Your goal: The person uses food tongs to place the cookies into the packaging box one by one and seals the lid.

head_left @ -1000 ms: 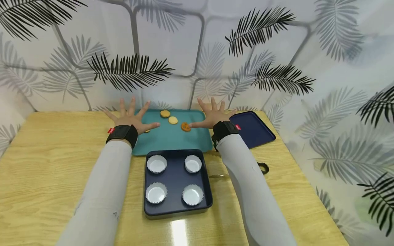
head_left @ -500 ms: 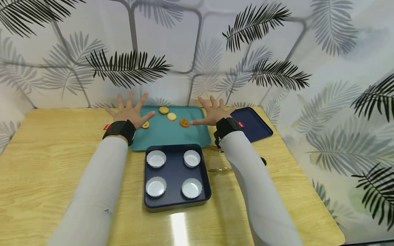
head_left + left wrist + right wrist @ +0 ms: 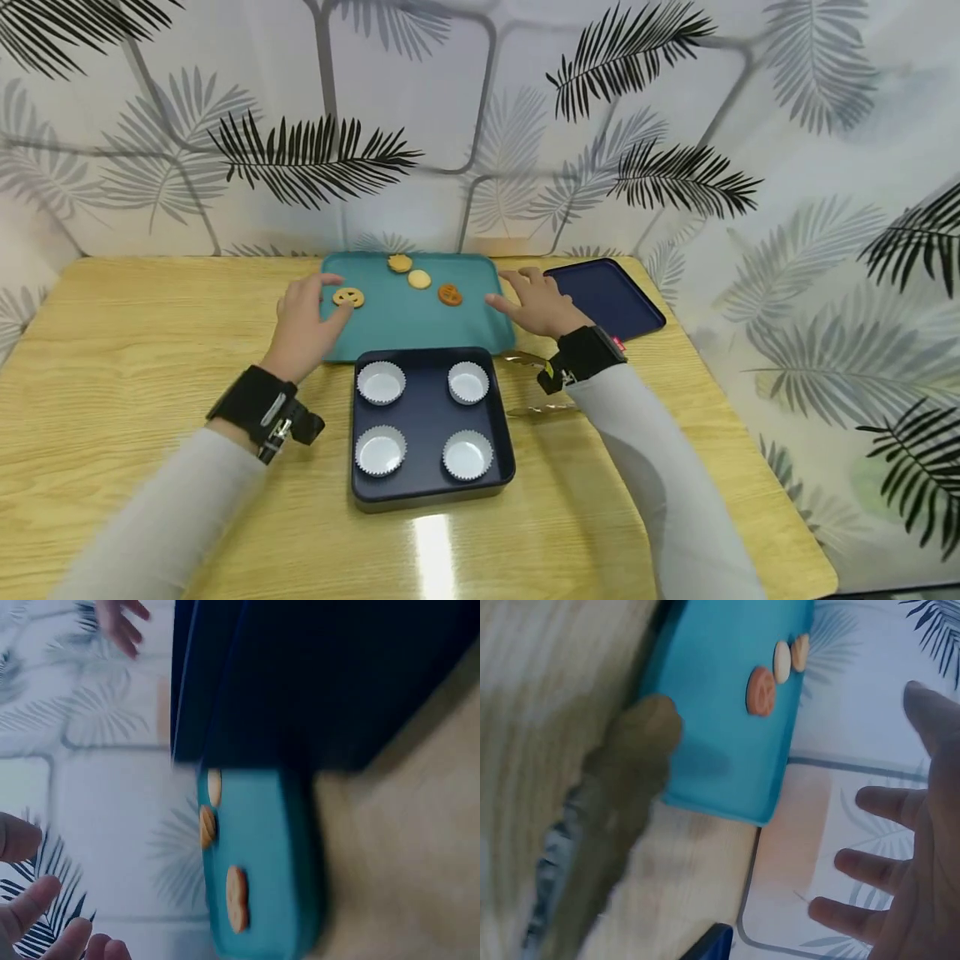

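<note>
My left hand hovers over the left end of a teal tray, fingers loosely bent, holding nothing. Near its thumb lies a pale cookie with cut-out holes. At the tray's right end my right hand hangs in the air with fingers spread and relaxed, also holding nothing. A brown patterned cookie, a plain round cookie and a scalloped-looking cookie sit on the tray between the hands. In the right wrist view, fingers stand apart from the tray.
In front of the teal tray stands a dark blue pan with several white fluted cups, one of them a front-left cup. A flat navy tray lies at back right. A gold-coloured metal utensil lies partly under the right forearm.
Both hands were stretched out with fingers spread wide. Since then they have drawn back towards the person and lowered, the fingers relaxing; the left hand has uncovered the cookie with holes.
</note>
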`<act>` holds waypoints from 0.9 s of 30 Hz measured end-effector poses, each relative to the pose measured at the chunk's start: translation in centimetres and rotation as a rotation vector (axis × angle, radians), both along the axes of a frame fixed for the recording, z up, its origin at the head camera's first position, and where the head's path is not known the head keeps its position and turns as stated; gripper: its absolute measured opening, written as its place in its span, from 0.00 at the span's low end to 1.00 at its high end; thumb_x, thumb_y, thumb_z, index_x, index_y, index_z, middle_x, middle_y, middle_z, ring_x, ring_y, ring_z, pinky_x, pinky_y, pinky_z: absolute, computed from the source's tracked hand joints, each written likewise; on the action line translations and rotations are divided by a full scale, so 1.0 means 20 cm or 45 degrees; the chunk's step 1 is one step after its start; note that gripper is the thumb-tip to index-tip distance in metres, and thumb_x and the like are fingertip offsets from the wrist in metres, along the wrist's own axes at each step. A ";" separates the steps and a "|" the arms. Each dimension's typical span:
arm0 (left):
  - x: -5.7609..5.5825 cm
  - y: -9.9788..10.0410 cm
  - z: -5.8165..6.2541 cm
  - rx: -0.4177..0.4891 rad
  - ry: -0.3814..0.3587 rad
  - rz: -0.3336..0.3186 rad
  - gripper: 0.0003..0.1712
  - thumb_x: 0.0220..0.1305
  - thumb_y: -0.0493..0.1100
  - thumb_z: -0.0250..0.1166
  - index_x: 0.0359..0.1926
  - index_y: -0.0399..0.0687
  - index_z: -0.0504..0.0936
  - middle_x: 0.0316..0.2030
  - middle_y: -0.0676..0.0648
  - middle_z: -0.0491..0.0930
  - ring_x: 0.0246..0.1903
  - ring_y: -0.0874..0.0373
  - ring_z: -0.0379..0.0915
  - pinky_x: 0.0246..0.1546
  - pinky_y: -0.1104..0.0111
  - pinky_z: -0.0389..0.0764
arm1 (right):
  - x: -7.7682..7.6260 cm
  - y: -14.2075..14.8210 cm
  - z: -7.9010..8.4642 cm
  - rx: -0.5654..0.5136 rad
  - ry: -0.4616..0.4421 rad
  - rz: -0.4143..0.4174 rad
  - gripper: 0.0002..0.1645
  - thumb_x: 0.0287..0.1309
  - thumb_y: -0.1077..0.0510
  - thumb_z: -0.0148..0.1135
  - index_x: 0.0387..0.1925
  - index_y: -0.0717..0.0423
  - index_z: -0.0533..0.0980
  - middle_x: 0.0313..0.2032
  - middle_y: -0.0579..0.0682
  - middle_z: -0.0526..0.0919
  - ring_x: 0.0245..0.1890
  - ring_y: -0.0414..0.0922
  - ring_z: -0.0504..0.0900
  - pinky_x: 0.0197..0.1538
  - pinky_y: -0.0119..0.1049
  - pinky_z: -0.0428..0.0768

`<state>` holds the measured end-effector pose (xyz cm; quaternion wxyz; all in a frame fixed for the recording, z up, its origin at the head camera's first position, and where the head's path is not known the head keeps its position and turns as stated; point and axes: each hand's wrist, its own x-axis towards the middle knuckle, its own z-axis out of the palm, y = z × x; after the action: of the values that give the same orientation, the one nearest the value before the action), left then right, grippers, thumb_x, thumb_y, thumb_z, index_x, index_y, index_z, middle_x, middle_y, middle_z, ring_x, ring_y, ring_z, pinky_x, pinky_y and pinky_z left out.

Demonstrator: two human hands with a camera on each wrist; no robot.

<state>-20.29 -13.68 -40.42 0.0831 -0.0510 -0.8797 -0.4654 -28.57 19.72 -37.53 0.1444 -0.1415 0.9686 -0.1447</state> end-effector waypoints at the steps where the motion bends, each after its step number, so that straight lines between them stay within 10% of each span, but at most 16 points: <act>1: 0.05 0.01 -0.01 0.045 -0.014 -0.008 0.26 0.71 0.45 0.53 0.65 0.38 0.65 0.63 0.34 0.62 0.59 0.37 0.57 0.59 0.46 0.60 | 0.02 0.02 -0.02 -0.013 -0.007 0.015 0.47 0.64 0.24 0.38 0.76 0.42 0.50 0.74 0.59 0.47 0.73 0.63 0.45 0.66 0.71 0.51; 10: 0.38 0.12 -0.15 0.419 -0.423 -0.021 0.38 0.71 0.43 0.53 0.73 0.37 0.45 0.70 0.33 0.48 0.68 0.35 0.47 0.69 0.47 0.56 | 0.24 0.22 -0.11 -0.217 -0.107 0.031 0.50 0.60 0.35 0.60 0.74 0.54 0.54 0.72 0.62 0.54 0.72 0.60 0.54 0.67 0.59 0.63; 17: 0.42 0.20 -0.25 0.672 -0.551 -0.039 0.44 0.73 0.43 0.52 0.76 0.45 0.34 0.75 0.37 0.38 0.74 0.41 0.35 0.74 0.52 0.47 | 0.31 0.37 -0.19 -0.287 -0.143 0.051 0.53 0.57 0.35 0.64 0.74 0.55 0.54 0.71 0.64 0.55 0.70 0.62 0.56 0.66 0.60 0.65; 27: 0.44 0.25 -0.32 0.863 -0.471 -0.027 0.39 0.74 0.39 0.48 0.77 0.52 0.38 0.77 0.49 0.38 0.75 0.54 0.32 0.75 0.58 0.42 | 0.34 0.49 -0.29 -0.322 -0.076 0.150 0.54 0.51 0.44 0.73 0.72 0.60 0.57 0.66 0.64 0.64 0.66 0.61 0.63 0.64 0.57 0.68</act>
<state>-11.46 -8.77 -46.79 -0.0696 0.0552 -0.6755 -0.7320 -21.75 29.57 -43.30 0.1624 -0.2108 0.9279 -0.2611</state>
